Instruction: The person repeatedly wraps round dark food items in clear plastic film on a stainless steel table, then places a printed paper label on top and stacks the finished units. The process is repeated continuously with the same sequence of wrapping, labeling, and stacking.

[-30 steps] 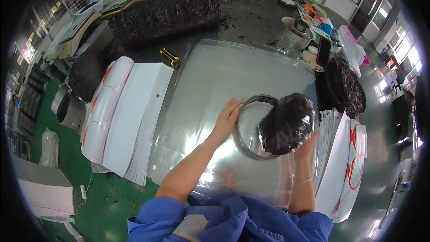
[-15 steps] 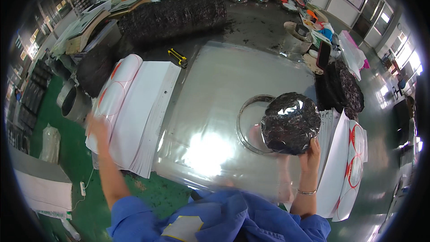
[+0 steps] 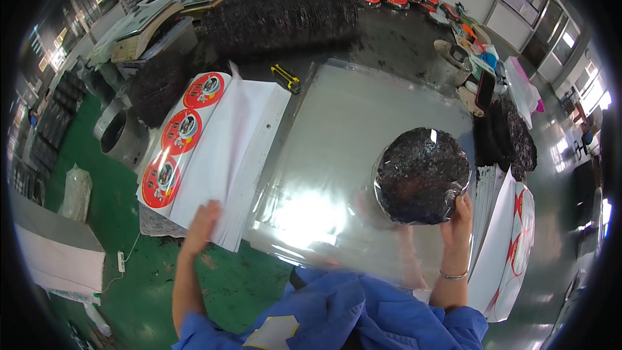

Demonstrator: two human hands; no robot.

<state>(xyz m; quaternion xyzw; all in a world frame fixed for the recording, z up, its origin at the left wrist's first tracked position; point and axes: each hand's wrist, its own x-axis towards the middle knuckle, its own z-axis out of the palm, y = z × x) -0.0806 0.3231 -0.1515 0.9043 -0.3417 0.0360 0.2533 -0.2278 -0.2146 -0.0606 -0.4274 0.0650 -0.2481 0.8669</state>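
Observation:
My right hand (image 3: pixel 459 217) grips the near right edge of a round, flat pack of dark dried seaweed-like material (image 3: pixel 424 172) in shiny clear wrap. The pack hangs over a clear plastic sheet stack (image 3: pixel 324 123) and hides most of the ring that lay beside it. On the left, my left hand (image 3: pixel 203 225), slightly blurred, lies at the near edge of a stack of white sheets (image 3: pixel 249 129) with its fingers stretched out. One sheet stands partly lifted along its middle. Left of it, a strip of round red labels (image 3: pixel 181 131) shows face up.
A yellow and black utility knife (image 3: pixel 286 78) rests behind the sheets. Farther back lies a long dark bundle (image 3: pixel 278 23), with red-labelled round packs (image 3: pixel 395 0) beyond. Metal rings (image 3: pixel 123 136) stand at far left. Another label stack (image 3: pixel 508 240) and a phone (image 3: pixel 484 91) are at right.
My left hand has moved right and nearer, from the label strip to the white sheets. Red label faces now show, and a sheet has lifted. The round pack now covers most of the ring.

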